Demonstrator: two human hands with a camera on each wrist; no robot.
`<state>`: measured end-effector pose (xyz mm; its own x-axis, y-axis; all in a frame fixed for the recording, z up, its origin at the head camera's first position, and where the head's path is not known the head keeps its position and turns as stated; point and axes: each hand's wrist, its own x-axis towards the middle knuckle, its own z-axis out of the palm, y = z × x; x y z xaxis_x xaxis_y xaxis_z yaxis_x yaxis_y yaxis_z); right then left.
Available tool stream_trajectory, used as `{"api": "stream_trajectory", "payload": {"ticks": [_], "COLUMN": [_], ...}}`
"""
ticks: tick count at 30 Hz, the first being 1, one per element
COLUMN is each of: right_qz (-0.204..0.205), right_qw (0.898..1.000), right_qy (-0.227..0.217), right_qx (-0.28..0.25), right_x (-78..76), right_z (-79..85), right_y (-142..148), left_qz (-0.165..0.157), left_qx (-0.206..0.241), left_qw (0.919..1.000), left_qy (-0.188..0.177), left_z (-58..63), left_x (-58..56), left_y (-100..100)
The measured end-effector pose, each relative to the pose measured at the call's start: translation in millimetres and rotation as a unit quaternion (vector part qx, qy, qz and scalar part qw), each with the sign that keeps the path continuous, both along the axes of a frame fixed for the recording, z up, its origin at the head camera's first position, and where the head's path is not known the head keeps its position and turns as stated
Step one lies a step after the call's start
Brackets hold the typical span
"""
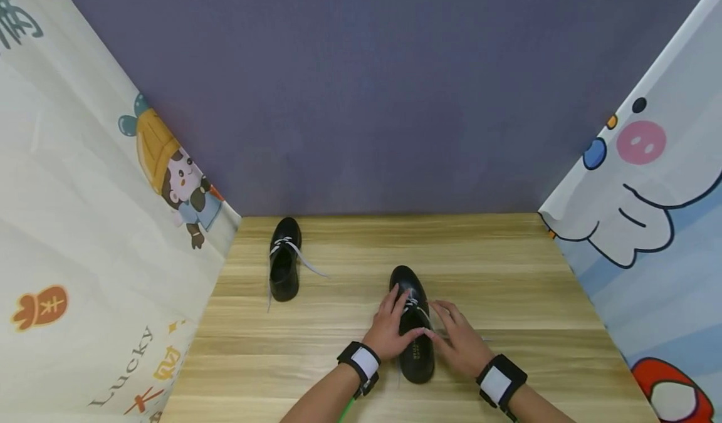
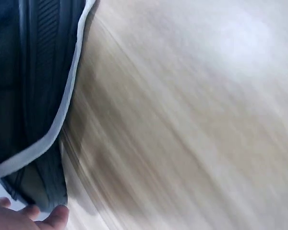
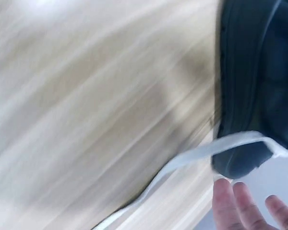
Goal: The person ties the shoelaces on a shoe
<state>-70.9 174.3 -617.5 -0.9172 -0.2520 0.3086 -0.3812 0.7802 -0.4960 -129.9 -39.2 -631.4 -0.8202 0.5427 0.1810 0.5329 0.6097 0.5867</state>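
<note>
A black lace-up shoe (image 1: 417, 363) stands on the wooden surface between both hands, toe pointing away, its white lace (image 1: 414, 304) threaded across the front. My left hand (image 1: 389, 332) lies along its left side, fingers reaching to the upper and thumb stretched over the opening. On the other side is my right hand (image 1: 462, 344), its fingers extended beside the shoe and its thumb tip close to the left thumb. The wrist views show a loose white lace (image 2: 62, 108) hanging over the left side and another lace end (image 3: 182, 158) trailing off the right. Whether either thumb pinches anything is too small to tell.
A second black shoe (image 1: 284, 282) stands farther back at the left, its white laces loose on the wooden surface (image 1: 491, 254). A grey-purple panel (image 1: 366, 97) rises behind. Printed cartoon sheets border the left (image 1: 101, 191) and right (image 1: 665, 222) sides.
</note>
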Motion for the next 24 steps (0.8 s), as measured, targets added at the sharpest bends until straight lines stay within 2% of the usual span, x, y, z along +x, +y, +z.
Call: {"api": "stream_trajectory", "payload": {"ticks": [11, 17, 24], "right_qz": [0.001, 0.0, 0.013], "right_qw": [1.0, 1.0, 0.998], "right_qy": [-0.013, -0.024, -0.063], "right_qx": [0.018, 0.013, -0.002], "right_x": [-6.3, -12.4, -17.9], "right_z": [-5.0, -7.5, -9.7], "right_y": [-6, -15, -24], "left_qz": [0.026, 0.023, 0.017], "left_qx": [-0.047, -0.038, -0.022], "left_qw": [0.9981, 0.9982, 0.9993], "left_qy": [-0.029, -0.041, -0.025], "left_z": [2.6, 1.3, 0.9], "left_x": [3.7, 7.4, 12.8], "left_y": [-2, -9, -23]}}
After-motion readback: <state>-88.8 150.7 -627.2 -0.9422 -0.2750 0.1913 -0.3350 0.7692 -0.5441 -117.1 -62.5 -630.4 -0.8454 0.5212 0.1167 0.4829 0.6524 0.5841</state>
